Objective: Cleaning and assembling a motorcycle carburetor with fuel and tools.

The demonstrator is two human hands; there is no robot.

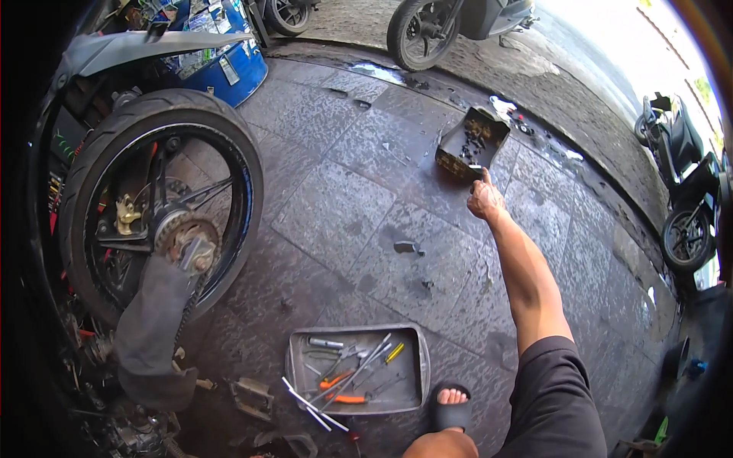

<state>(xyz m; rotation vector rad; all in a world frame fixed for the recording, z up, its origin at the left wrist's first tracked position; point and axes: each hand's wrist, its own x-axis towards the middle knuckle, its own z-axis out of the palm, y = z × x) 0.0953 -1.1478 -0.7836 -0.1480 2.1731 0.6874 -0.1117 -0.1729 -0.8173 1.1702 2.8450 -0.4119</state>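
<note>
My right hand (pixel 485 200) reaches far forward to the near corner of a dark, rusty metal tray (pixel 452 165). Its index finger is stretched toward the rim, and the other fingers are curled in. A small white stick-like piece (pixel 475 166) shows by the fingertip; whether the fingers grip it or the rim is unclear. Small dark parts (pixel 475 143) lie loose inside the tray. My left hand is out of the picture. Near my foot (pixel 452 404) in its dark sandal, a grey tray (pixel 422 366) holds orange-handled pliers (pixel 347 398), a yellow-handled tool (pixel 395 353) and several metal tools.
A motorcycle rear wheel (pixel 252 175) with sprocket and chain stands at left, a grey cloth (pixel 156 336) over the part beside it. A blue drum (pixel 248 80) is behind. Parked motorbikes (pixel 420 34) line the far side. A flat dark piece (pixel 409 247) lies on the tiles.
</note>
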